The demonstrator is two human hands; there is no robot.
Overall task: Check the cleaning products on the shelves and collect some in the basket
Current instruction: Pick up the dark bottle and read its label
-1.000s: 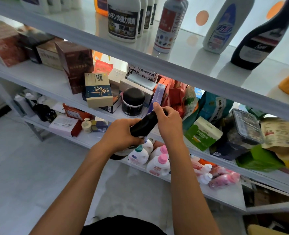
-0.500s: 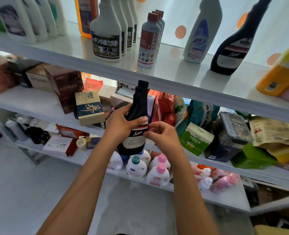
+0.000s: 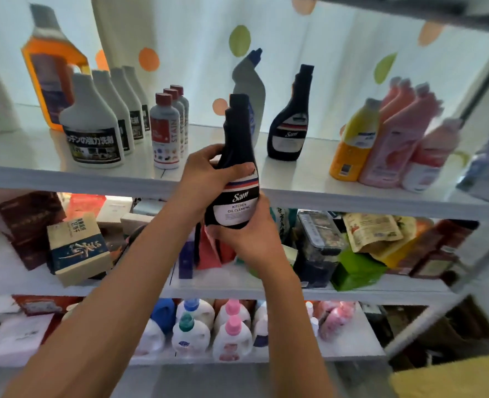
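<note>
I hold a black bottle [image 3: 235, 168] labelled "Sam Kitchen Oil Cleaning" upright in front of the upper shelf [image 3: 309, 179]. My left hand [image 3: 206, 173] grips its middle from the left, thumb across the front. My right hand [image 3: 251, 234] cups its base from below. A second black Sam bottle [image 3: 290, 122] stands on that shelf to the right. A yellow corner [image 3: 449, 380] shows at the bottom right; I cannot tell whether it is the basket.
White bottles [image 3: 94, 130], red-capped stain bottles [image 3: 165, 133], an orange jug [image 3: 52, 79] and pink and yellow bottles [image 3: 392, 142] crowd the upper shelf. Boxes and pouches fill the middle shelf [image 3: 140, 280]. Pump bottles [image 3: 231, 331] stand on the lower shelf.
The black bottle went from lying tilted in both hands to upright and rose to the upper shelf's height. My right hand moved under its base. My view tilted upward.
</note>
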